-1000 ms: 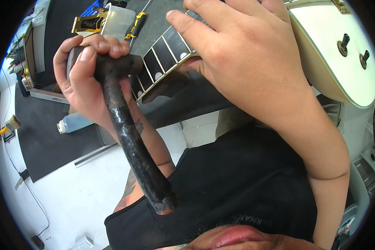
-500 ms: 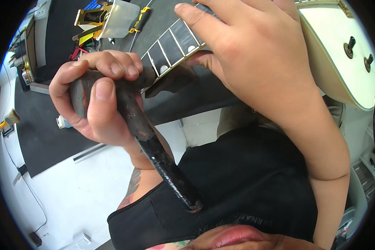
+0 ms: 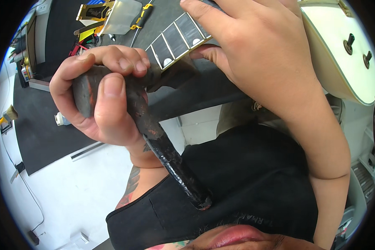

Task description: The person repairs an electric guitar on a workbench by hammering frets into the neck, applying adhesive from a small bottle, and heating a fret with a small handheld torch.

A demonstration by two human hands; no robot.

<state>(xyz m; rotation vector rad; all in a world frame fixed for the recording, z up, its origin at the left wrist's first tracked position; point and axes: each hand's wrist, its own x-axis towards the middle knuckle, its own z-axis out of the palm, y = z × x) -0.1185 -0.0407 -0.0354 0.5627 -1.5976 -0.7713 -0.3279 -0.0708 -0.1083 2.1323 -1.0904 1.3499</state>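
Observation:
My left hand (image 3: 112,93) is wrapped around the head of a worn, dark hammer (image 3: 175,166). Its handle slants down to the right, in front of my black apron. One end of the hammer head touches or lies very close to the end of a guitar neck (image 3: 179,35) with a dark fretboard, pale frets and round white dots. My right hand (image 3: 254,46) lies across this neck, fingers over the fretboard and thumb at its near edge. The white guitar body (image 3: 339,46), with two dark switches, is at the right; the covered part of the neck is hidden.
A dark work table (image 3: 41,121) runs under the neck. Towards its far side are a clear plastic box (image 3: 123,16), a yellow-and-black screwdriver (image 3: 141,16) and several small tools. A small white bottle (image 3: 61,119) is partly behind my left hand. A brush (image 3: 8,116) is at the far left.
My left hand and the hammer have shifted slightly to the right. The visible end of the neck sits a little higher and further right. My right hand keeps its hold.

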